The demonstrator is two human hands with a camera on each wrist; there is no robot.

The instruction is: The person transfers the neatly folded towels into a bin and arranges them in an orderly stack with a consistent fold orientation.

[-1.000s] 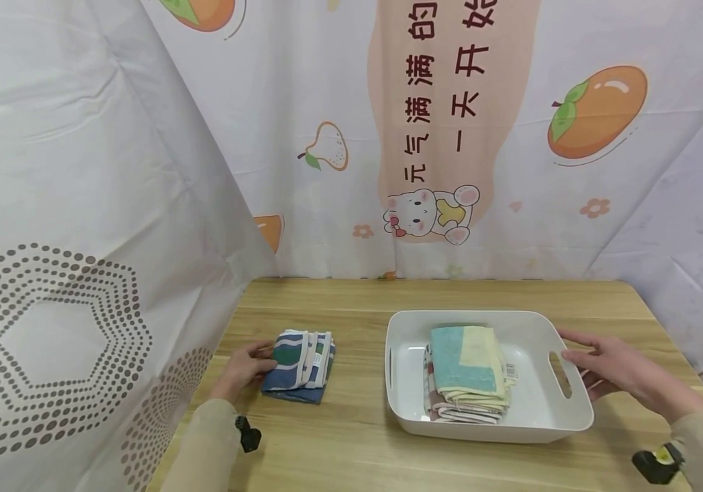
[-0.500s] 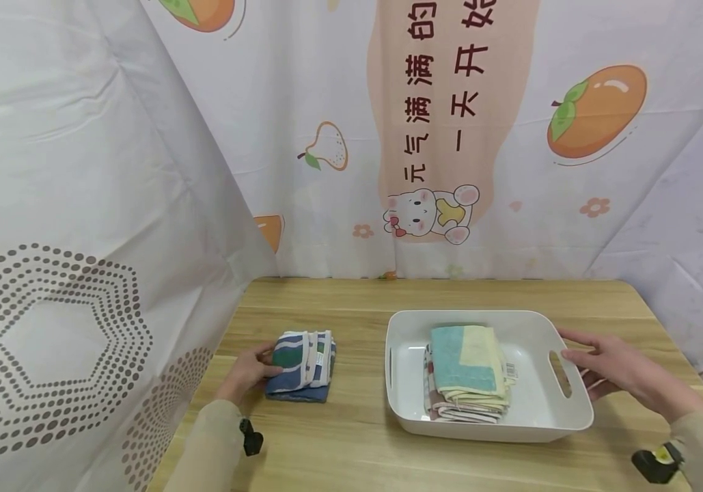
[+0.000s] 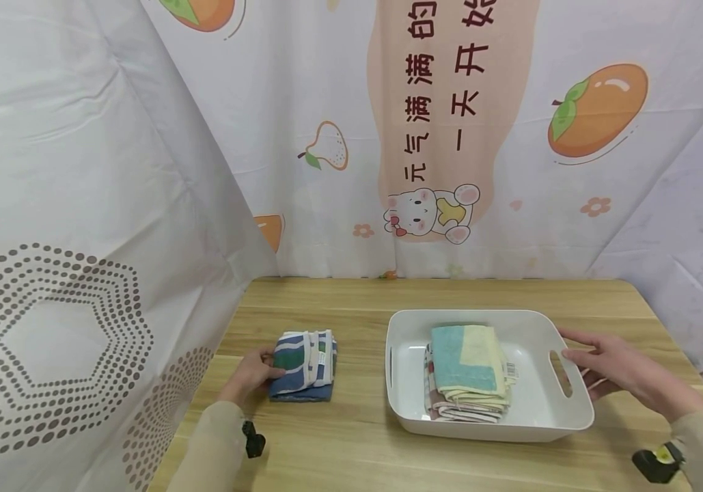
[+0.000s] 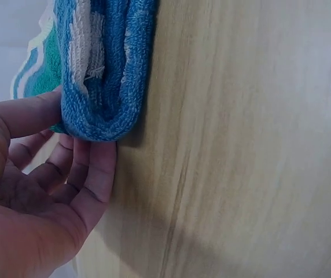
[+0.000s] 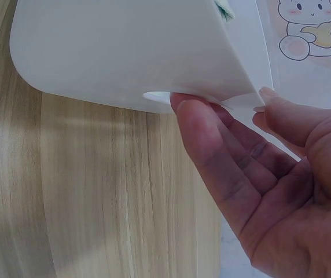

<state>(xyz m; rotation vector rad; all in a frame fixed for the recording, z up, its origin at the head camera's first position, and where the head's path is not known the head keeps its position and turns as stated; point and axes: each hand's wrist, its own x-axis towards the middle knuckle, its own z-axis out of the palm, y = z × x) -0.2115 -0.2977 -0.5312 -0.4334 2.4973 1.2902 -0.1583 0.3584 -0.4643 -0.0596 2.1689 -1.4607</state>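
At the left of the table lies a folded blue, green and white striped towel [image 3: 303, 365]. My left hand [image 3: 254, 372] touches its left edge. In the left wrist view, that hand's thumb lies against the towel's top face and the other fingertips meet the rounded fold, partly hidden by it. On the right stands a white plastic basket [image 3: 535, 410] with handle holes. My right hand [image 3: 612, 365] holds its right end, thumb over the rim and fingers on the outer wall by the handle hole. Inside sits a stack of folded towels [image 3: 468, 362], the top one teal and yellow.
The wooden table [image 3: 351, 465] meets a printed white curtain [image 3: 326, 225] at the back. Another patterned sheet [image 3: 80, 171] hangs along the left side. A bare stretch of wood separates the striped towel from the basket.
My left hand and the striped towel have shifted slightly to the right, and the towel sits a little straighter. The right hand and the basket stay where they were.
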